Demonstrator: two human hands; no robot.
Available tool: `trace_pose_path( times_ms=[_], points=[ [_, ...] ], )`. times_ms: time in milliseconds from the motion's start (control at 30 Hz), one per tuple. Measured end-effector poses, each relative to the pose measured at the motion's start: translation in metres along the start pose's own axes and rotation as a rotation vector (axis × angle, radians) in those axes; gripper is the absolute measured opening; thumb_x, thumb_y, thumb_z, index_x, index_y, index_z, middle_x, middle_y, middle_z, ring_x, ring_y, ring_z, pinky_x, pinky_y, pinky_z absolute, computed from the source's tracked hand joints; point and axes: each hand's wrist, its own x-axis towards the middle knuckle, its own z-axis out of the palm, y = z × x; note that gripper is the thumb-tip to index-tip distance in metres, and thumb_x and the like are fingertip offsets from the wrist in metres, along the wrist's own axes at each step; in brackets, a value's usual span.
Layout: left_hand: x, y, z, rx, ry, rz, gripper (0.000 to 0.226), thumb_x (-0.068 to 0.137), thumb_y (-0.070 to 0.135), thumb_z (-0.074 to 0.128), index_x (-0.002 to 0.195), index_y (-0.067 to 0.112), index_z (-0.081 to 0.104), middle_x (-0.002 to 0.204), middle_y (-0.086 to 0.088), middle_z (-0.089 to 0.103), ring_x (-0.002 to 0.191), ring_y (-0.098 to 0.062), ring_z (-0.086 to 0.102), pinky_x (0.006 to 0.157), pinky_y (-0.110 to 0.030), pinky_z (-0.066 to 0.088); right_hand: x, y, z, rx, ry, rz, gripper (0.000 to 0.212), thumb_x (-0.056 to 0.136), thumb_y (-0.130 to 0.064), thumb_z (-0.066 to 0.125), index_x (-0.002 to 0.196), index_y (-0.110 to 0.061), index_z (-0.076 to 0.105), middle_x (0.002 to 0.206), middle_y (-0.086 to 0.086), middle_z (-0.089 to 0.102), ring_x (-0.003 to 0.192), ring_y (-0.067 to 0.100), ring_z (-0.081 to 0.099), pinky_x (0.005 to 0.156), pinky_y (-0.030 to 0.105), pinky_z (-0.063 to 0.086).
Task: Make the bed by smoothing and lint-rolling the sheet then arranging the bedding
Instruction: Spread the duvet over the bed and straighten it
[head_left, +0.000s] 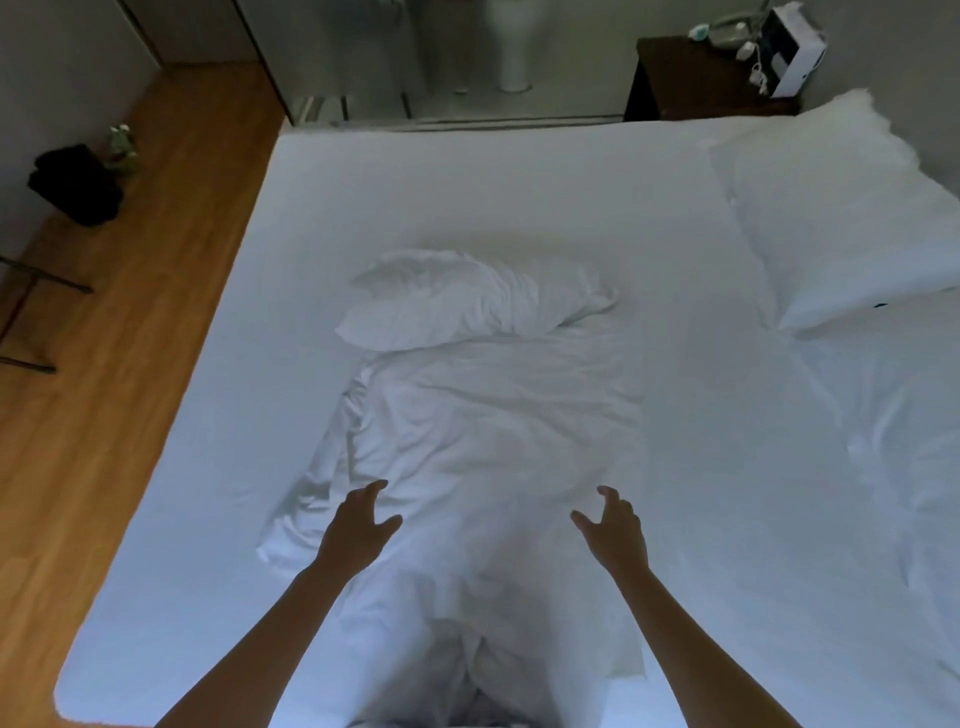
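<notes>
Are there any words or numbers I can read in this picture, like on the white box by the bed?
No text can be read anywhere.
White box on the dark nightstand: dark markings show, but they are too small and blurred to read.
Sheet and pillows: plain white, no writing.

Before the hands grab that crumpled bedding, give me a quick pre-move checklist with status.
1. Left hand free, fingers spread, holding nothing: ok.
2. Right hand free, fingers spread, holding nothing: ok.
3. Both hands over the crumpled duvet, one toward each side: ok.
4. Duvet lying flat: not ok, it is bunched in the middle of the bed.
5. Duvet clear of other bedding: not ok, a loose pillow lies at its far end.
6. Sheet smooth where it shows: ok; under the duvet: cannot tell.
</notes>
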Motion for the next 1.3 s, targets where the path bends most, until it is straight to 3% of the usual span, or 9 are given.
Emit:
trace_pose_path(
  times_ms=[467, 533, 633, 700, 800, 967, 1033, 1167, 1300],
  points=[
    [0.111, 0.017, 0.008, 0.262, 0.080, 0.318, 0.050, 0.093, 0.034, 0.055, 0.140, 0.020, 0.047, 0.138, -0.006, 0.050, 0.127, -0.024, 0.050, 0.091, -0.034, 0.051, 0.098, -0.065, 0.030, -0.236, -0.048, -0.180, 0.063, 0.095, -0.044, 0.052, 0.147, -0.018, 0.030, 0.147, 0.009, 0.035, 0.134, 0.026, 0.035, 0.100, 0.035, 0.040],
    [0.138, 0.017, 0.003, 0.294, 0.062, 0.398, 0.051, 0.082, 0.036, 0.066, 0.129, 0.019, 0.055, 0.124, -0.010, 0.062, 0.109, -0.028, 0.064, 0.074, -0.034, 0.058, 0.119, -0.083, 0.032, -0.307, -0.061, -0.226, 0.063, 0.095, -0.046, 0.049, 0.148, -0.018, 0.028, 0.150, 0.008, 0.031, 0.137, 0.025, 0.030, 0.105, 0.034, 0.036],
    [0.185, 0.023, -0.006, 0.363, 0.069, 0.465, 0.063, 0.061, 0.021, 0.090, 0.119, 0.015, 0.065, 0.117, -0.013, 0.066, 0.100, -0.029, 0.068, 0.068, -0.034, 0.059, 0.154, -0.115, 0.033, -0.424, -0.078, -0.318, 0.063, 0.097, -0.048, 0.044, 0.150, -0.018, 0.025, 0.155, 0.010, 0.024, 0.142, 0.025, 0.023, 0.111, 0.034, 0.028],
    [0.214, 0.034, -0.015, 0.359, 0.046, 0.437, 0.058, 0.074, 0.023, 0.082, 0.128, 0.015, 0.061, 0.128, -0.012, 0.061, 0.112, -0.030, 0.063, 0.079, -0.037, 0.057, 0.180, -0.137, 0.033, -0.465, -0.088, -0.387, 0.062, 0.098, -0.047, 0.042, 0.150, -0.019, 0.025, 0.157, 0.009, 0.023, 0.144, 0.025, 0.021, 0.113, 0.035, 0.025],
    [0.259, 0.044, -0.022, 0.379, -0.066, 0.250, 0.057, 0.098, 0.036, 0.049, 0.150, 0.023, 0.030, 0.154, -0.002, 0.033, 0.140, -0.023, 0.033, 0.107, -0.035, 0.036, 0.216, -0.171, 0.036, -0.510, -0.136, -0.462, 0.060, 0.099, -0.045, 0.042, 0.151, -0.020, 0.025, 0.158, 0.009, 0.022, 0.145, 0.024, 0.020, 0.114, 0.036, 0.023],
    [0.327, 0.058, -0.034, 0.507, -0.201, 0.192, 0.066, 0.098, 0.045, 0.046, 0.153, 0.023, 0.018, 0.153, -0.008, 0.032, 0.137, -0.028, 0.033, 0.111, -0.035, 0.029, 0.277, -0.217, 0.035, -0.652, -0.276, -0.489, 0.063, 0.096, -0.054, 0.043, 0.150, -0.025, 0.028, 0.156, 0.007, 0.029, 0.140, 0.027, 0.031, 0.114, 0.040, 0.026],
    [0.352, 0.068, -0.052, 0.578, -0.095, 0.216, 0.070, 0.096, 0.048, 0.047, 0.154, 0.021, 0.018, 0.154, -0.012, 0.031, 0.137, -0.032, 0.034, 0.114, -0.038, 0.025, 0.303, -0.246, 0.019, -0.690, -0.322, -0.487, 0.068, 0.093, -0.059, 0.046, 0.151, -0.029, 0.026, 0.156, 0.006, 0.029, 0.141, 0.026, 0.031, 0.116, 0.041, 0.023],
    [0.413, 0.124, -0.143, 0.443, 0.400, 0.387, 0.080, 0.089, 0.047, 0.058, 0.154, 0.019, 0.021, 0.159, -0.020, 0.014, 0.146, -0.044, 0.011, 0.113, -0.061, 0.013, 0.347, -0.349, -0.033, -0.693, 0.100, -0.581, 0.084, 0.088, -0.063, 0.049, 0.154, -0.033, 0.007, 0.162, 0.012, 0.003, 0.147, 0.038, 0.005, 0.116, 0.053, 0.006],
    [0.437, 0.195, -0.216, 0.406, 0.470, 0.499, 0.075, 0.094, 0.050, 0.050, 0.155, 0.026, 0.012, 0.163, -0.011, 0.000, 0.149, -0.036, -0.002, 0.117, -0.053, 0.005, 0.350, -0.438, -0.071, -0.462, 0.355, -0.675, 0.087, 0.088, -0.067, 0.045, 0.154, -0.029, 0.003, 0.162, 0.011, -0.004, 0.146, 0.041, -0.006, 0.116, 0.055, 0.004]
  ],
)
